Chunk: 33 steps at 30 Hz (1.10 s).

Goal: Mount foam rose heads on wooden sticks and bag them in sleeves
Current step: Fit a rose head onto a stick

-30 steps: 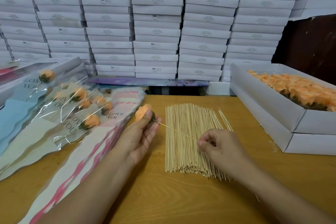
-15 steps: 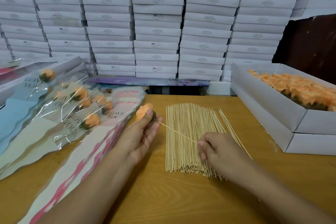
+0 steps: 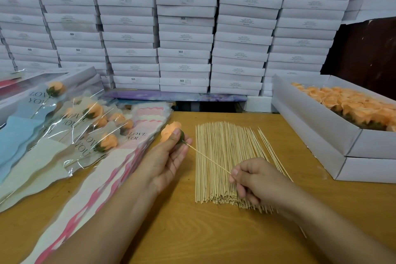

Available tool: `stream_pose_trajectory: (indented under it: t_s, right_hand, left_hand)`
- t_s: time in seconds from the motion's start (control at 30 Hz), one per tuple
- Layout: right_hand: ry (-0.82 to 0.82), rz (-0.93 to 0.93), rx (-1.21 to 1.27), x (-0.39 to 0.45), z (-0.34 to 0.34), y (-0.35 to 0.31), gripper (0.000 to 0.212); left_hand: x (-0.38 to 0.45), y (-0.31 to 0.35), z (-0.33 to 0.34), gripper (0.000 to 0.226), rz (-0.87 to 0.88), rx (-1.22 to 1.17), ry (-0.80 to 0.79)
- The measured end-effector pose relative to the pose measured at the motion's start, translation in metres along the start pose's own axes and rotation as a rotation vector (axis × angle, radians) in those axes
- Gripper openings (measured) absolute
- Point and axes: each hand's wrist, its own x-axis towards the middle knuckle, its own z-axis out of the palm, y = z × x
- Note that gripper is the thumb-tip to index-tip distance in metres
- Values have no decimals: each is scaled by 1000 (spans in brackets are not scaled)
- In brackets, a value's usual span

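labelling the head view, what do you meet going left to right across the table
bagged roses → empty sleeves → left hand with rose head → stick pile → right hand → box of rose heads

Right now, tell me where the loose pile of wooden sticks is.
The pile of wooden sticks lies mid-table in the head view, between the sleeved roses on the left and the box of rose heads on the right.

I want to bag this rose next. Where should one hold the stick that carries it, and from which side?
Probably near the stick's free lower end, pinched from above as the right hand does. The rose head tops the far end in the left hand, so the bare shaft is free.
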Motion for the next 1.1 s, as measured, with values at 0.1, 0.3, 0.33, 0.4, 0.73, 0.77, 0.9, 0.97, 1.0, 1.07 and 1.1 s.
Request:
stream_pose_trajectory:
  t_s: [0.1,0.3,0.33,0.4,0.73,0.77,0.9,0.97,1.0,1.07,1.1]
  right_hand:
    - [-126,50,93,2,-4,-2,19]
    - [-463,160,255,3,-12,-2,15]
    - [-465,159,294,3,-13,-2,15]
    - [-449,156,380,4,-15,-1,16]
    - [-246,80,551,10,-26,2,28]
    - [-233,75,560,11,-27,2,29]
    - [-212,63,554,11,-29,3,30]
    - [-210,61,548,11,-30,3,29]
    - [-208,60,546,11,-30,3,28]
    - [-206,59,538,12,-30,3,25]
    - [-204,58,536,12,-30,3,23]
  left_hand:
    - [1,4,0,20,-2,33,-6]
    - [-5,12,1,43,0,232,-18]
    - [-5,15,2,50,1,278,-3]
    - [-5,23,1,64,24,379,45]
    - [2,67,-45,30,472,2066,541]
    - [2,67,-50,22,438,2169,565]
    - [3,63,-62,28,305,2343,547]
    - [3,62,-63,24,297,2365,542]
    - [3,60,-63,18,291,2375,541]
    - [1,58,-61,14,277,2419,536]
    - [1,57,-60,17,272,2449,531]
